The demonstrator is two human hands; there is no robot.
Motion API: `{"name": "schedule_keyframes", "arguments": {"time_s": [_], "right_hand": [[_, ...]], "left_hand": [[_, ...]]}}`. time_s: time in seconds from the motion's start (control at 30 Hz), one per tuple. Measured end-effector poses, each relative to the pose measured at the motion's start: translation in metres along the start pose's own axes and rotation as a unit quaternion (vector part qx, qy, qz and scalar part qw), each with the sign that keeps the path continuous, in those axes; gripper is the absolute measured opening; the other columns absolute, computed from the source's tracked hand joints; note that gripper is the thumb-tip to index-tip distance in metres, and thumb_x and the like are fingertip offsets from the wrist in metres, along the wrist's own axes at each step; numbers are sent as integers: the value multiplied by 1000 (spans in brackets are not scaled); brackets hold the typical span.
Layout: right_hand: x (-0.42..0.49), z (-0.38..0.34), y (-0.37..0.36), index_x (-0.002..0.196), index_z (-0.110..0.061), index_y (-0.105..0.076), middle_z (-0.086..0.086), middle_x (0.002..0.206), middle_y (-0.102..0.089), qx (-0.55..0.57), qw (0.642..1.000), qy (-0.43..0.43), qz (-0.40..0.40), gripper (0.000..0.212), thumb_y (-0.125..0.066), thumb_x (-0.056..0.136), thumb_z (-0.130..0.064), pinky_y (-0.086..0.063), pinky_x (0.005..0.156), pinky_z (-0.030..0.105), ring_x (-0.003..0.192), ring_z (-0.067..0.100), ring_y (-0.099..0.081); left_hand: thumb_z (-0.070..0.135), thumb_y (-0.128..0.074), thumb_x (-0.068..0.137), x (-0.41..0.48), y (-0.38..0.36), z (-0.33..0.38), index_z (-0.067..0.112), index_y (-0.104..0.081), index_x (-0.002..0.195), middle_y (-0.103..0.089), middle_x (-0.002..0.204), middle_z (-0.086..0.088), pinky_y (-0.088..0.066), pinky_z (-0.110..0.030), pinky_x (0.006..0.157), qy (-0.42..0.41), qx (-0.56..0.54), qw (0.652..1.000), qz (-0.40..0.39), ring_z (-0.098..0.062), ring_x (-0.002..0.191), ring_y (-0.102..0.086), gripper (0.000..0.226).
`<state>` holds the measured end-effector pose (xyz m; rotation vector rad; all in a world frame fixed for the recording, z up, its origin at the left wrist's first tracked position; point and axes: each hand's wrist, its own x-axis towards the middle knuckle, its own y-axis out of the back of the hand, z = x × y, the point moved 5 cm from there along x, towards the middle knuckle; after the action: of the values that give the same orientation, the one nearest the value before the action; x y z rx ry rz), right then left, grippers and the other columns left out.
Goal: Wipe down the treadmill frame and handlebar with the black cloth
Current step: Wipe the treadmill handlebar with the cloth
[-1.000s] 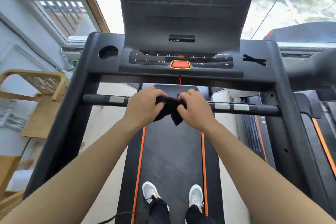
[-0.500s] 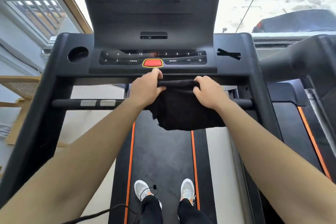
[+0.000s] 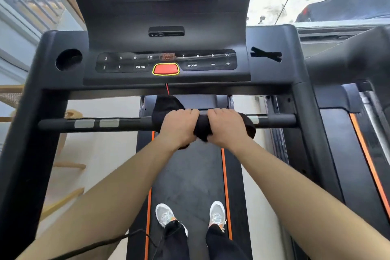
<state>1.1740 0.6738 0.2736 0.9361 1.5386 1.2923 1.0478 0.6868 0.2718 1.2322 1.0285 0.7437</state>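
Observation:
The black cloth (image 3: pixel 202 125) is draped over the middle of the black handlebar (image 3: pixel 126 124), which runs across the treadmill frame (image 3: pixel 31 133). My left hand (image 3: pixel 179 126) and my right hand (image 3: pixel 226 126) sit side by side on top of the bar, both closed around the cloth and the bar beneath it. Cloth folds stick out behind my left hand and to the right of my right hand. The bar's middle is hidden under cloth and hands.
The console (image 3: pixel 166 63) with a red stop button (image 3: pixel 166 69) sits just beyond the bar, a red cord (image 3: pixel 167 88) hanging from it. A cup hole (image 3: pixel 69 59) is at the left. My shoes (image 3: pixel 166 216) stand on the belt. A second treadmill (image 3: pixel 358 133) is on the right, wooden furniture (image 3: pixel 12 95) on the left.
Both hands came down from near the console with the spread cloth and now wrap it around the handlebar. The camera view shifted slightly.

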Motion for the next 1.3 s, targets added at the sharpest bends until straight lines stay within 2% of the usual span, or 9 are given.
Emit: {"name": "schedule_keyframes", "arguments": {"time_s": [0.27,0.43,0.6,0.67,0.77,0.93,1.0,1.17,1.3], "right_hand": [[50,8,-3,80,-20,-66,-2,77,-69,148,923,14,-356,24,-79,67,-35,-51,58,28,69,18,-66],[34,2,-5,73,-24,-53,-4,70,-63,2,994,47,-98,21,-70,73,-37,-43,57,29,61,21,-61],[9,-9,-16,70,-15,-61,4,60,-62,-34,983,12,182,25,-80,54,-8,-42,51,31,52,28,-60],[14,-7,-13,75,-18,-62,2,67,-66,-31,988,19,148,20,-77,62,-14,-43,54,31,59,28,-65],[33,-3,-10,88,-25,-63,-4,81,-65,-6,995,45,-87,14,-64,80,-37,-46,63,32,76,24,-67],[52,1,-8,77,-27,-56,-7,75,-61,103,946,42,-304,27,-75,67,-44,-57,72,36,69,15,-59],[43,2,-6,80,-28,-56,-8,72,-60,59,973,37,-221,24,-69,71,-46,-50,62,33,68,19,-61],[-4,16,-15,80,-15,-56,4,69,-61,-68,979,65,183,23,-75,67,-15,-38,53,34,58,30,-59],[16,37,-11,85,-22,-58,-2,74,-62,-4,997,36,-66,20,-69,72,-34,-49,61,32,69,24,-64]], "left_hand": [[28,-80,65,44,-2,-10,19,-65,76,-69,80,-2,-57,-33,68,7,-116,920,-375,-21,69,-65,21],[33,-65,80,23,-4,-1,23,-59,83,-61,74,5,-45,-31,58,20,-19,993,-114,-23,68,-62,11],[5,-74,64,6,-19,4,18,-59,72,-62,61,-1,-44,-32,45,19,50,987,151,-25,53,-60,21],[13,-72,71,10,-16,6,21,-59,76,-65,68,0,-47,-32,51,17,28,993,117,-26,61,-64,16],[34,-67,78,23,-7,3,25,-57,83,-62,78,3,-44,-32,60,-6,-8,996,-93,-25,74,-64,15],[31,-80,68,44,-2,-2,21,-66,98,-68,94,-1,-52,-32,67,14,-133,927,-351,-19,77,-63,34],[31,-77,72,38,-3,1,24,-62,91,-67,93,0,-51,-33,68,40,-99,945,-309,-21,77,-62,26],[16,-75,71,-1,-11,25,18,-56,84,-62,71,-3,-31,-36,59,52,92,985,133,-28,64,-59,24],[29,-70,77,19,-5,38,22,-57,86,-65,78,-1,-37,-34,59,49,24,998,22,-27,70,-62,18]]}}
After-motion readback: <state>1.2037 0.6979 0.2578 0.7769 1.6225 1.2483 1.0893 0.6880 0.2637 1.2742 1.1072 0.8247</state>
